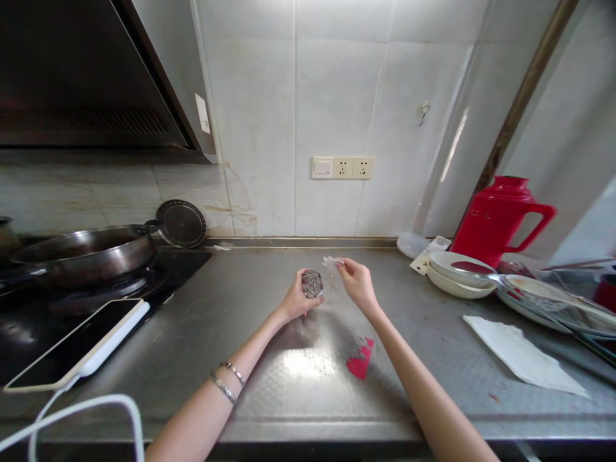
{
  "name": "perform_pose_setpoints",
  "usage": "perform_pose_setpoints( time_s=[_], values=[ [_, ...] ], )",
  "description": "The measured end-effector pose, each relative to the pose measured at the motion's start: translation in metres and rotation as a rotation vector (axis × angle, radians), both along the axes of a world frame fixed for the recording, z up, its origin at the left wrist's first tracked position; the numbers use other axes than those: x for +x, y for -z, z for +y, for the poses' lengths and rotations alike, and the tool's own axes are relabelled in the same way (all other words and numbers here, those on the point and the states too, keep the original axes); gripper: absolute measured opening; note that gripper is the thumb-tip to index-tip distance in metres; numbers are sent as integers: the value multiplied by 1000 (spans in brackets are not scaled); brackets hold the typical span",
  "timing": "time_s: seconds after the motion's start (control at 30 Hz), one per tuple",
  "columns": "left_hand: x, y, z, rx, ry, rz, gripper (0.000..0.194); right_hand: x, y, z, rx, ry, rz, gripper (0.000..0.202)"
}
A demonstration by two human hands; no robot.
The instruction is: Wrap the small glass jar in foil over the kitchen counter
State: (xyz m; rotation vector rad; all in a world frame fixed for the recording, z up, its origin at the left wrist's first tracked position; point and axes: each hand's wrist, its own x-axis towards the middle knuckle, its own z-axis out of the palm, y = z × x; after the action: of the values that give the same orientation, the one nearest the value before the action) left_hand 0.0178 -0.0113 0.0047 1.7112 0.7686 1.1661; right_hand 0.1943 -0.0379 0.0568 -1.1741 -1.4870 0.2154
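My left hand (296, 298) is wrapped round a small round container (312, 284) with a shiny, silvery-brown patterned face; I cannot make out what it is. To the right of it, my right hand (356, 281) is closed in a pinch on a thin whitish translucent scrap (330, 263) with a jagged edge. The scrap is held apart from the container. Below the hands, a torn red piece (360, 360) with ragged edges lies on the steel counter (269, 366).
At left, a steel pan (91, 253) sits on the black stove, and a phone (79, 350) with a white cable lies nearby. On the right are a red thermos jug (498, 221), stacked bowls (457, 282), plates and a white napkin (524, 355). Sockets (342, 168) are on the tiled wall.
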Motion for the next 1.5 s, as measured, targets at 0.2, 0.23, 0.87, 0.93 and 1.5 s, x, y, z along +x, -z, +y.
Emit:
perform_pose_setpoints(
  time_s=[0.2,0.23,0.87,0.93,1.5],
  values=[
    [2,-3,4,45,74,66,79,3,15,3,1,-88,-18,30],
    [1,-4,3,57,87,83,79,3,18,4,-5,-101,-28,30],
    [-7,-5,-15,37,120,50,89,-20,19,-14,-119,-447,143,39],
    [-7,-5,-15,13,132,41,88,-19,19,-17,-97,-434,75,38],
    [-1,-2,-21,99,174,36,72,-20,32,-26,325,-374,-331,31]
  ],
)
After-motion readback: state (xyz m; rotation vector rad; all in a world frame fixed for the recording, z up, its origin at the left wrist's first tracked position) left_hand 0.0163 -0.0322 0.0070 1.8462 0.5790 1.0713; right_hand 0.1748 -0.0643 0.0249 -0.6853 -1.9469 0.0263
